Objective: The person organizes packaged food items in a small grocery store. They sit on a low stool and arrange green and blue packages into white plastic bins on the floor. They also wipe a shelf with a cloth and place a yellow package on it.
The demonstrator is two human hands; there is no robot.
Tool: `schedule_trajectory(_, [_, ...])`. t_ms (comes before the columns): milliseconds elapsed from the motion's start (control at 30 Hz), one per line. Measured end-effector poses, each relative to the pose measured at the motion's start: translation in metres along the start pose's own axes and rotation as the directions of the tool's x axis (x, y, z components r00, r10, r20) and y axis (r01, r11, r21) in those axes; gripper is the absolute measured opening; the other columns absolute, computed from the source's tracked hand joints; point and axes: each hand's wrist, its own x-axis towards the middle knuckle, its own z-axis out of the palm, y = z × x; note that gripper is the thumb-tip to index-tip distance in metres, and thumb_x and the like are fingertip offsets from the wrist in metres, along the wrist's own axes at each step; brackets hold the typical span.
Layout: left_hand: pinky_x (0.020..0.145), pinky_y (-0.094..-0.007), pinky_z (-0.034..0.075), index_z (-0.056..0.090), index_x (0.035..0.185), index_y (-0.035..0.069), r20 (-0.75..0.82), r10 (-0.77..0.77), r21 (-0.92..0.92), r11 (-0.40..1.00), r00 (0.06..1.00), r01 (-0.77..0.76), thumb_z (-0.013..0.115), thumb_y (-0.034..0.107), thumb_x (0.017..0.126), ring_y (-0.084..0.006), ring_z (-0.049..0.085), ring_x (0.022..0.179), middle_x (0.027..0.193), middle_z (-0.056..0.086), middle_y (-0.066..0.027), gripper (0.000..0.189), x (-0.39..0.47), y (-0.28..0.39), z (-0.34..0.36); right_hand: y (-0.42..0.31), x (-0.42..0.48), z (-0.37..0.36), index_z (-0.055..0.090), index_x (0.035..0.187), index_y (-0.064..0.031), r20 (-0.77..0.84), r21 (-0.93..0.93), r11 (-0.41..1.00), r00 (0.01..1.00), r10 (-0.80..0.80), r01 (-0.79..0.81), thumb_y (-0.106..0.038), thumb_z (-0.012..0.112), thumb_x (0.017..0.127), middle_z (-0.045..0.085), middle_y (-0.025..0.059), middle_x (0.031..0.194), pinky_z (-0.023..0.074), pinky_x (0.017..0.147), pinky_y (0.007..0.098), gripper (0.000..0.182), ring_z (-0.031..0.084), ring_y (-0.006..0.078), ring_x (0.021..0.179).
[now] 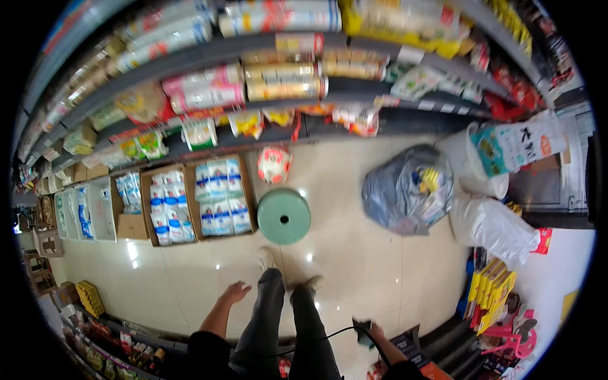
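My left hand [233, 292] hangs beside my left leg over the tiled floor [185, 270]. It holds nothing and its fingers are slightly apart. To the right of my legs, my right hand [376, 331] grips a dark grey flat piece [362, 329] with a ragged upper edge; its material is unclear. A black cable [339, 331] curves across my legs toward the right forearm. In front of my shoes stands a round green stool [280, 223] with a hole in its top. Behind the stool lies a white and orange-red ball [274, 164].
Open cartons [254, 223] of blue-white packets and plastic bins [102, 213] line the shelf [342, 88] of packaged noodles. A filled grey garbage bag [394, 190] sits right, before white tubs [496, 185]. Yellow packages [489, 289] are stacked at lower right, near a pink object [522, 335].
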Motion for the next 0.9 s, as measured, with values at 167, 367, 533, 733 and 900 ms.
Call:
schedule_trajectory(167, [0.094,-0.0404,0.040,0.051,0.119,0.002,-0.137,-0.118,-0.200,0.976,0.984,0.089,0.049,0.048,0.084,-0.0333,0.050,0.110,0.117,0.055,-0.0184,0.058,-0.111,-0.009,-0.081,-0.007,-0.055,-0.021,0.060,0.106,-0.0063,0.136,0.011,1.000,0.990,-0.022,0.021,-0.050,0.058,0.071,0.062,0.0176,0.103,0.0462,0.083,0.0426,0.056,0.059,0.0328,0.099])
schedule_trajectory(367, [0.089,-0.0403,0.043,0.057,0.111,0.002,-0.441,-0.108,-0.256,0.967,0.891,-0.010,0.052,0.045,0.082,-0.0336,0.055,0.103,0.108,0.060,-0.0192,0.052,-0.172,-0.030,-0.157,-0.096,-0.115,-0.090,0.062,0.105,-0.0071,-0.007,0.085,0.992,0.996,-0.088,0.089,-0.052,0.056,0.072,0.063,0.0176,0.102,0.0465,0.083,0.0423,0.056,0.059,0.0324,0.099])
schedule_trajectory(533, [0.084,-0.0407,0.046,0.057,0.109,0.001,-0.564,-0.003,-0.217,0.965,0.826,-0.145,0.055,0.042,0.081,-0.0336,0.058,0.097,0.102,0.062,-0.0195,0.049,-0.203,-0.019,-0.182,-0.134,-0.141,-0.119,0.063,0.104,-0.0077,-0.073,0.099,0.988,0.991,-0.109,0.115,-0.054,0.054,0.072,0.063,0.0176,0.101,0.0466,0.082,0.0420,0.057,0.059,0.0321,0.099])
schedule_trajectory(733, [0.083,-0.0399,0.046,0.057,0.109,0.002,-0.525,0.089,-0.158,0.967,0.846,-0.199,0.058,0.041,0.080,-0.0345,0.058,0.097,0.103,0.061,-0.0206,0.049,-0.224,0.032,-0.196,-0.170,-0.160,-0.156,0.064,0.102,-0.0084,-0.129,0.114,0.988,0.988,-0.089,0.104,-0.057,0.051,0.073,0.063,0.0176,0.100,0.0469,0.081,0.0417,0.058,0.059,0.0316,0.099])
schedule_trajectory(900, [0.083,-0.0399,0.046,0.058,0.107,-0.001,-0.609,0.200,-0.115,0.935,0.767,-0.335,0.060,0.031,0.081,-0.0368,0.057,0.098,0.103,0.060,-0.0223,0.041,-0.247,0.094,-0.259,-0.203,-0.138,-0.191,0.067,0.098,-0.0097,-0.184,0.128,0.987,0.980,-0.075,0.100,-0.058,0.051,0.072,0.064,0.0177,0.097,0.0477,0.080,0.0409,0.057,0.060,0.0319,0.098])
